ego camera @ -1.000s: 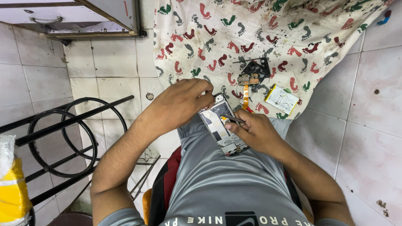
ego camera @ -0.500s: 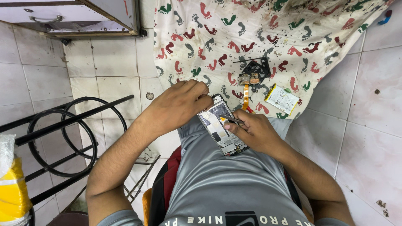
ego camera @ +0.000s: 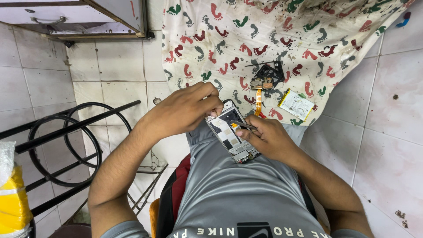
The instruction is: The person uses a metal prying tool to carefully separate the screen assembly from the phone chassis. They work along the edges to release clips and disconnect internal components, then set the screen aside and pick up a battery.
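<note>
An opened phone [ego camera: 230, 134] with its back cover off rests on my lap, circuit boards showing. My left hand [ego camera: 187, 108] curls over its top end, fingertips pinching at the upper edge. My right hand [ego camera: 269, 139] supports the phone's right side and grips thin metal tweezers [ego camera: 244, 125] whose tip points into the phone's upper middle. Both hands touch the phone.
A cloth printed with coloured footprints [ego camera: 273, 39] lies ahead on the tiled floor, carrying a small black part [ego camera: 269, 72], an orange flex cable [ego camera: 258, 99] and a flat battery [ego camera: 296, 105]. A black metal stand [ego camera: 66, 132] is at left, a yellow bag [ego camera: 13, 200] at lower left, a drawer [ego camera: 70, 17] top left.
Barely anything differs; my hands hold the same pose on the phone, with only slight finger shifts of the left hand at its top edge.
</note>
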